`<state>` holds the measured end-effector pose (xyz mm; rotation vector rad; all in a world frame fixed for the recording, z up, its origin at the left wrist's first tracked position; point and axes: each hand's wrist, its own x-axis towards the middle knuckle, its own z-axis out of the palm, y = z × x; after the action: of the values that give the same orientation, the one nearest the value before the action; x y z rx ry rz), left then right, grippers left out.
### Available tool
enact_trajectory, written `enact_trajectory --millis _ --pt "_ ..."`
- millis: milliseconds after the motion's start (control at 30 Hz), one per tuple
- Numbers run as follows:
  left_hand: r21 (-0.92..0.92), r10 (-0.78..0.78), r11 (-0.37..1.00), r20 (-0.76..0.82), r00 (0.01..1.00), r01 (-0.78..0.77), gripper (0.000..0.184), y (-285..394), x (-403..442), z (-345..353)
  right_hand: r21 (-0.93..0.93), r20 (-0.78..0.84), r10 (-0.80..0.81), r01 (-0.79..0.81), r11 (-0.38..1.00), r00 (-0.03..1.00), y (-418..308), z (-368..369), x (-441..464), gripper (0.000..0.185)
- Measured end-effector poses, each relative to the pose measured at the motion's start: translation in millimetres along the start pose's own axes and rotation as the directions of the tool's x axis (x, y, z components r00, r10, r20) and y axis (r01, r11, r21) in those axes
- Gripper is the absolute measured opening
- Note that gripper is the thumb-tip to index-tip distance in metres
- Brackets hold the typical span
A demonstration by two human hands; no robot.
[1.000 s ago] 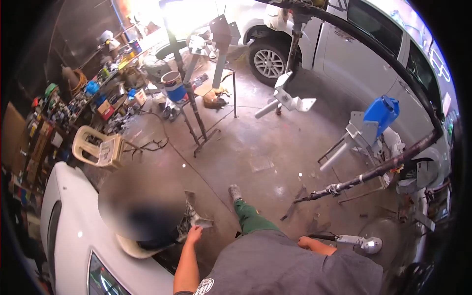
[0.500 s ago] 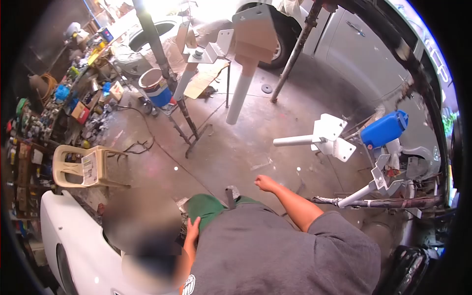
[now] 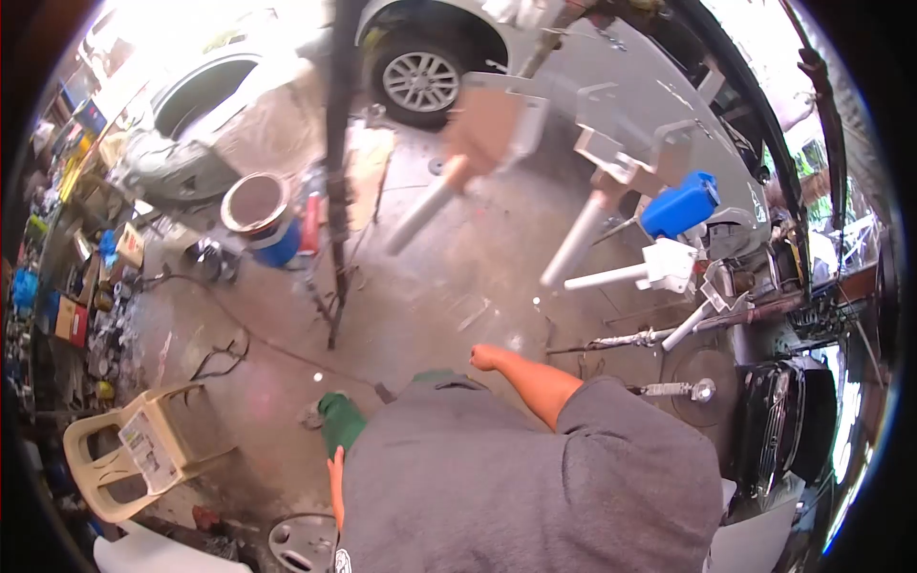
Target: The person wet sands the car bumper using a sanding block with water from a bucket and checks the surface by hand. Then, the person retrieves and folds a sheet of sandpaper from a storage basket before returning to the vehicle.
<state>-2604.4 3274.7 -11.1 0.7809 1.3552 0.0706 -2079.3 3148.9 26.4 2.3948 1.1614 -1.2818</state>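
My left hand [image 3: 336, 468] hangs low beside my green-clad leg [image 3: 340, 422], its fingers stretched and nothing visible in them. In front of my grey shirt [image 3: 516, 477], my right hand [image 3: 485, 357] is closed in mid-air with nothing visible in it. Beyond it hang grey and white metal brackets with tubes: a large blurred one [image 3: 487, 124], another [image 3: 573, 239] farther right, and smaller ones [image 3: 669, 265] near a blue jug [image 3: 680, 205]. Neither hand touches them.
A beige plastic chair [image 3: 181, 435] stands at the left. A paint bucket [image 3: 275, 244] sits by a dark upright post [image 3: 336, 143]. Behind is a white vehicle with a wheel [image 3: 420, 81]. Dark bars [image 3: 764, 124] cross the right side. A cable [image 3: 229, 310] lies on the floor.
The view has swung and moved forward. The blurred person at the lower left has left view. My right hand came up from my side and stays raised; my left has dropped beside my leg.
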Motion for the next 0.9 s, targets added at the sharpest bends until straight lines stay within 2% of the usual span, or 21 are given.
enact_trajectory --millis 67,133,200,267,367,467,533,633,667,700,767,867,900 --pt "0.007 -0.016 1.000 0.029 0.999 0.016 0.084 13 -10 -59 -0.160 0.070 -0.036 0.047 0.986 0.997 -48 9 14 0.036" --pt "0.015 -0.039 0.999 0.007 0.999 0.038 0.083 26 -29 -107 -0.046 0.267 0.002 0.010 0.999 0.964 -134 -17 2 0.034" --pt "0.101 -0.069 0.991 -0.145 0.987 0.084 0.080 26 -39 -142 0.152 0.257 -0.011 -0.029 0.988 0.966 -204 -26 10 0.034" --pt "0.206 -0.078 0.970 -0.230 0.970 0.127 0.078 2 -25 -173 0.254 0.200 -0.015 -0.037 0.966 0.980 -265 -30 23 0.033" --pt "0.049 -0.078 0.994 -0.280 0.957 0.096 0.073 7 -25 -197 0.188 0.018 -0.365 0.355 0.916 0.931 -332 -16 65 0.032" --pt "-0.094 -0.073 0.994 -0.291 0.954 0.047 0.069 20 -20 -212 0.094 0.064 -0.484 0.478 0.873 0.873 -398 -20 107 0.032" --pt "-0.146 -0.076 0.989 -0.252 0.965 0.040 0.066 6 -9 -220 0.061 0.134 -0.432 0.427 0.902 0.892 -450 -38 116 0.031" --pt "-0.128 -0.068 0.991 -0.177 0.982 0.046 0.064 1 6 -240 0.069 0.198 -0.381 0.375 0.925 0.903 -523 -60 139 0.031" --pt "-0.149 -0.054 0.989 -0.215 0.975 0.022 0.064 6 10 -249 0.083 0.218 -0.364 0.354 0.931 0.906 -544 -64 148 0.032" --pt "-0.168 -0.041 0.986 -0.252 0.967 -0.001 0.064 12 14 -256 0.187 0.298 -0.286 0.238 0.953 0.911 -567 -68 160 0.034" --pt "-0.196 -0.038 0.980 -0.311 0.950 -0.025 0.065 30 29 -279 0.164 0.285 -0.280 0.241 0.957 0.917 -612 -76 183 0.034" --pt "-0.173 -0.111 0.983 -0.251 0.961 0.069 0.065 83 48 -336 0.144 0.307 -0.295 0.263 0.954 0.905 -684 -93 227 0.036" --pt "-0.260 -0.212 0.954 -0.223 0.951 0.152 0.065 105 55 -356 0.139 0.324 -0.300 0.269 0.953 0.897 -707 -100 241 0.036"
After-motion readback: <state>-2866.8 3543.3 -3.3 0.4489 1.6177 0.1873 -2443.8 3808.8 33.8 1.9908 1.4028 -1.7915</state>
